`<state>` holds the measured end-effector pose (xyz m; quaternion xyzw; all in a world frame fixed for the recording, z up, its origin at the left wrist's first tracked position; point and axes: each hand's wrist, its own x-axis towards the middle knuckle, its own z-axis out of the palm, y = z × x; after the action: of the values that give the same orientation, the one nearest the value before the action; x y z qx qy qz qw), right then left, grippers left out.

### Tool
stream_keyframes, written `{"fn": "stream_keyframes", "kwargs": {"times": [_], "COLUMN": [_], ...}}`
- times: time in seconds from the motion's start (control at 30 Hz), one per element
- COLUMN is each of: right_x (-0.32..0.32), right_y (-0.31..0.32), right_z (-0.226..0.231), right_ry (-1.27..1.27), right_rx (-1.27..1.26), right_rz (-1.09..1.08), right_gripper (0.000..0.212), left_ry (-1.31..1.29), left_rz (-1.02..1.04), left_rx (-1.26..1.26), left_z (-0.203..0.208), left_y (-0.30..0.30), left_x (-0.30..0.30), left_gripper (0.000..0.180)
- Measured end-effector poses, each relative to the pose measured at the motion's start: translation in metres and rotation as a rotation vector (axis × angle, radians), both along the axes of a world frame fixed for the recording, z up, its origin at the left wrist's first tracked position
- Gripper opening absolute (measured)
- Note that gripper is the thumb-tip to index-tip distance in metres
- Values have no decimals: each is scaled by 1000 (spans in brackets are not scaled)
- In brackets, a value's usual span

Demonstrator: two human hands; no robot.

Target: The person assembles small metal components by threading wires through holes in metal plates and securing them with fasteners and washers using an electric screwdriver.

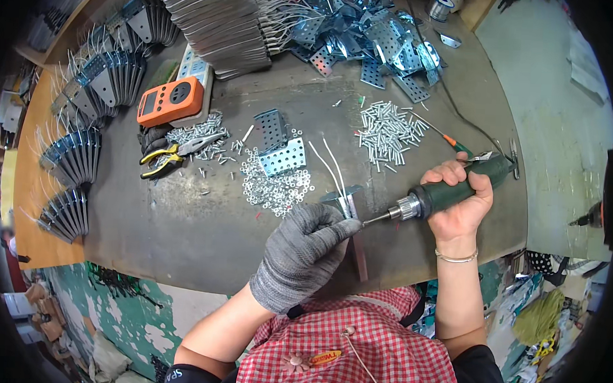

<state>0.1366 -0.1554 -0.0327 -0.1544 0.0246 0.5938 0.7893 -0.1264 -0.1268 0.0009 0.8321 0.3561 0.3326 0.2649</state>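
Work appears partway: wired plates (123, 74) stand grouped; loose plates (388, 41), screws (390, 131) remain. Right hand (461, 213) grips drill (437, 198); gloved left hand (303, 256) pinches wired part (347, 205).

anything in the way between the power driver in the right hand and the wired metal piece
Only the gloved left hand, whose fingertips sit right at the tip of the bit and hide whether it meets the metal piece. Nothing else visible stands between.
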Motion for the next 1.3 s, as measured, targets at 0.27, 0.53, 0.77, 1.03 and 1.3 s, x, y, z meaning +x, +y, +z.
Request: {"fn": "stream_keyframes", "kwargs": {"times": [0.27,0.53,0.77,1.03,1.3], "right_x": [-3,-4,-8,-8,-29], "right_y": [1,0,0,-3,-1], "right_z": [0,1,1,-2,0], "right_ry": [2,3,7,-8,-47], "right_rx": [1,-18,17,91,123], "right_rz": [6,-9,2,-25,57], "right_gripper": [30,29,26,31,36], "left_ry": [-10,38,124,119,-663], "left_rz": [-11,-148,-192,-194,309], "left_rx": [-22,81,196,294,-1105], "left_z": [-2,3,4,-9,7], "left_y": [2,8,-4,-5,5], "left_x": [-1,-1,3,1,0], "left_gripper": [32,30,35,43,73]}}
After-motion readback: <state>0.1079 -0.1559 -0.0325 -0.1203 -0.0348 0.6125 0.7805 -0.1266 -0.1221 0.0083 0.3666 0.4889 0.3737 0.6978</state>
